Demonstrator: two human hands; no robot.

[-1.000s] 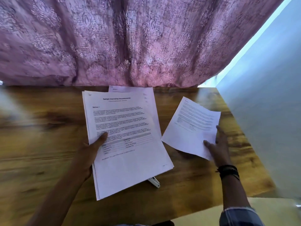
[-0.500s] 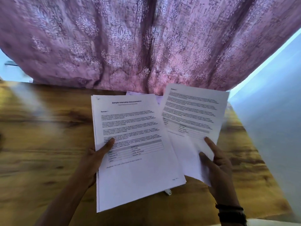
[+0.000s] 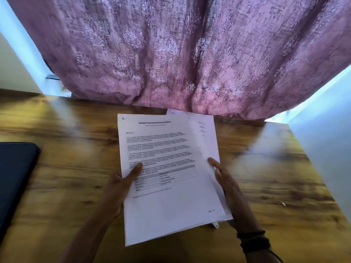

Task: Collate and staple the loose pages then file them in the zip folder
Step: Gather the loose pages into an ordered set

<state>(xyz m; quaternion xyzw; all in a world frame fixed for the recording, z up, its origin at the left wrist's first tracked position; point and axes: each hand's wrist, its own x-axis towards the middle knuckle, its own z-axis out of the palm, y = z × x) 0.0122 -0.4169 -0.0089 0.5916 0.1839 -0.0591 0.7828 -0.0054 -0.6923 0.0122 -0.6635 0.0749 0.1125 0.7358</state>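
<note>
Several printed pages (image 3: 171,205), unevenly stacked, left hand (image 3: 115,188) pinching them, right hand (image 3: 229,186) flat alongside

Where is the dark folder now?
In the head view, the dark folder lies on the wooden table at the frame's left edge, left of the left hand and the pages it holds.

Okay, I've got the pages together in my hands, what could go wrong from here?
The rear sheets stick out past the top right of the stack of pages; stapling now would likely bind them crooked.
Only the left hand pinches the stack; the right hand lies with straight fingers along its edge, so sheets might slide.
A small white object peeks from under the stack's lower corner and could get knocked.
</note>
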